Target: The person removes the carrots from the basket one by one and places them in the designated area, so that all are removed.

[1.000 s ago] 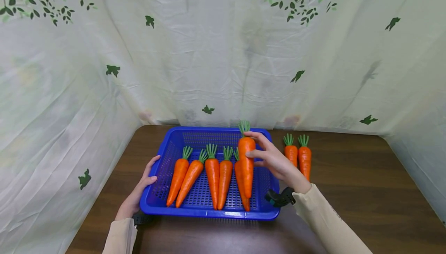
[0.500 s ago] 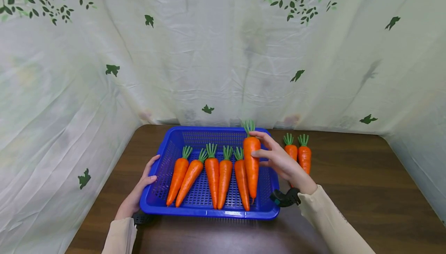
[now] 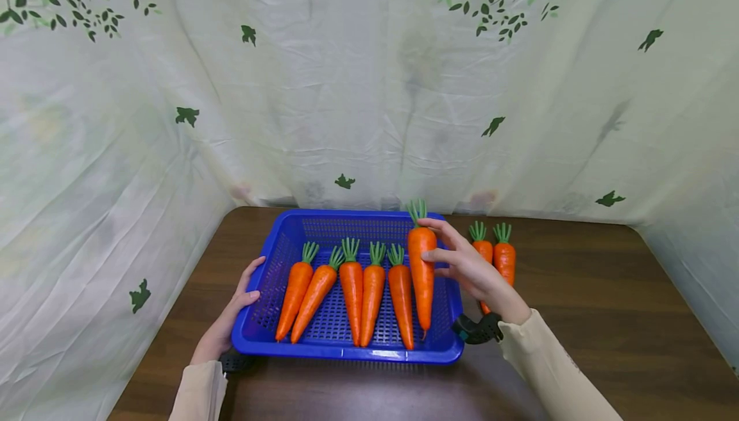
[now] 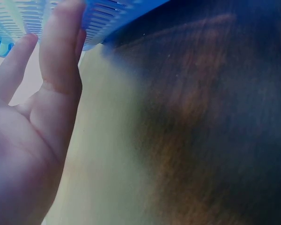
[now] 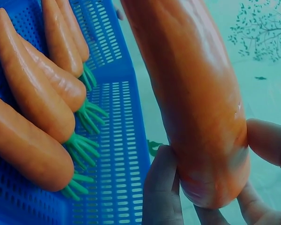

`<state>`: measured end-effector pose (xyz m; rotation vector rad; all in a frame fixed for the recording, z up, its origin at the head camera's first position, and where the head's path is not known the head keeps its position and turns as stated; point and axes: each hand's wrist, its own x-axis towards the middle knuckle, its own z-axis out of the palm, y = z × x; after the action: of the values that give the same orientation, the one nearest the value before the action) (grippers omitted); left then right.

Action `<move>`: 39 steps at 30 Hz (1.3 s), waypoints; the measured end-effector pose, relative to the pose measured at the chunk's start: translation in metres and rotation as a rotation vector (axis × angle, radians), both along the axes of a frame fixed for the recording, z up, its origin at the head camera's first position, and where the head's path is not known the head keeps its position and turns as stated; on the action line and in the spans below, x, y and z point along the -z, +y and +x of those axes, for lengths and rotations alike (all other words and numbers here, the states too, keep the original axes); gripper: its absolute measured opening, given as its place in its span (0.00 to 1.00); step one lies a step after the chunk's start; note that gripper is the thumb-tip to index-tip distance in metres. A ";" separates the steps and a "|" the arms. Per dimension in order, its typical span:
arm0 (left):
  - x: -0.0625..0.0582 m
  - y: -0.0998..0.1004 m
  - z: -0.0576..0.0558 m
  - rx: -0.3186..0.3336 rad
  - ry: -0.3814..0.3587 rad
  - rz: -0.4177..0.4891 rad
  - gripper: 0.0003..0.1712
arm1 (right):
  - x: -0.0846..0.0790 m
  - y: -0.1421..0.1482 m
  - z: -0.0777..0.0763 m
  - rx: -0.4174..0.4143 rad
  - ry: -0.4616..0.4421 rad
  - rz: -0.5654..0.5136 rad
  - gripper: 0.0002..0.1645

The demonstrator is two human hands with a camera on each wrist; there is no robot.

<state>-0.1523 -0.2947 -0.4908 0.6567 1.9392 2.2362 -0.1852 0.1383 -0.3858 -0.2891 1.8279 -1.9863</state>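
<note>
My right hand (image 3: 470, 266) holds an orange carrot (image 3: 423, 273) with green tops, pinched near its thick end between thumb and fingers. It hangs tip toward me over the right part of a blue plastic basket (image 3: 352, 352); in the right wrist view the held carrot (image 5: 196, 108) looks large, raised beside the basket. Several other carrots (image 3: 349, 299) lie in a row in the basket, tops pointing away. At the basket's left side, my left hand (image 3: 233, 309) rests against the outer wall; the left wrist view shows the extended fingers (image 4: 61, 47) touching the slotted plastic.
On the brown wooden table (image 3: 600, 318), two more carrots (image 3: 505, 260) lie right of the basket, partly hidden by my right hand and wrist. A pale curtain (image 3: 369, 100) with leaf prints hangs behind and beside the table.
My right hand has shifted a little to the right with the carrot, away from the neighbouring carrot in the row, which now shows fully. The left hand and basket stay put.
</note>
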 end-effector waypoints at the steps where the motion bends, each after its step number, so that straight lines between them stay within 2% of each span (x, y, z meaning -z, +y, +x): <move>1: 0.000 0.000 0.000 0.000 -0.008 0.002 0.37 | 0.000 0.001 0.000 0.000 -0.001 0.000 0.37; 8: 0.001 0.001 -0.002 0.015 0.038 0.048 0.39 | 0.001 0.005 0.000 -0.002 -0.001 -0.007 0.38; 20: 0.001 0.002 0.000 0.011 0.016 0.040 0.38 | 0.003 0.012 0.001 0.000 -0.001 -0.006 0.38; 25: 0.002 0.002 -0.002 0.020 0.036 0.065 0.39 | 0.004 0.016 0.001 0.003 0.005 -0.001 0.38; 39: 0.003 0.001 -0.003 0.018 0.077 0.062 0.39 | 0.002 0.028 0.001 0.013 0.018 -0.010 0.37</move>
<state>-0.1557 -0.2933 -0.4939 0.7762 1.8971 2.3009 -0.1840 0.1666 -0.3881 -0.3002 1.8364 -2.0080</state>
